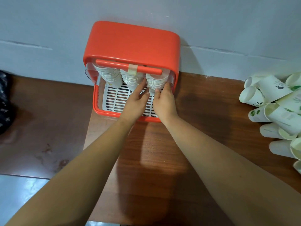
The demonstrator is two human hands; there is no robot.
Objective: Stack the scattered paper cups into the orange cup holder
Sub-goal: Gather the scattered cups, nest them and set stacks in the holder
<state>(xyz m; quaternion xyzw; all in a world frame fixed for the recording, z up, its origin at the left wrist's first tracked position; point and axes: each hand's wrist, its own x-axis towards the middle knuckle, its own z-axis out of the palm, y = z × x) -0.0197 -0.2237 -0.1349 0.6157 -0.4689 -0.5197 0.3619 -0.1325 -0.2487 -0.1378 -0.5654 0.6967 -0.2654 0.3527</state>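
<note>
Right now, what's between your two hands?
In the head view, the rightmost cup stack hangs between the left hand and the right hand, inside the orange cup holder.

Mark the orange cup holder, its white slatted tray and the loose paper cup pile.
orange cup holder (130,41): head view, flat top shell.
white slatted tray (117,98): head view, bare slats at left.
loose paper cup pile (275,88): head view, side of an upper cup.

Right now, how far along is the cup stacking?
Done: three stacks sit in the orange cup holder. In hand: the left hand touches and the right hand grips the right stack. Left: a pile of loose cups on the table, at the right.
</note>
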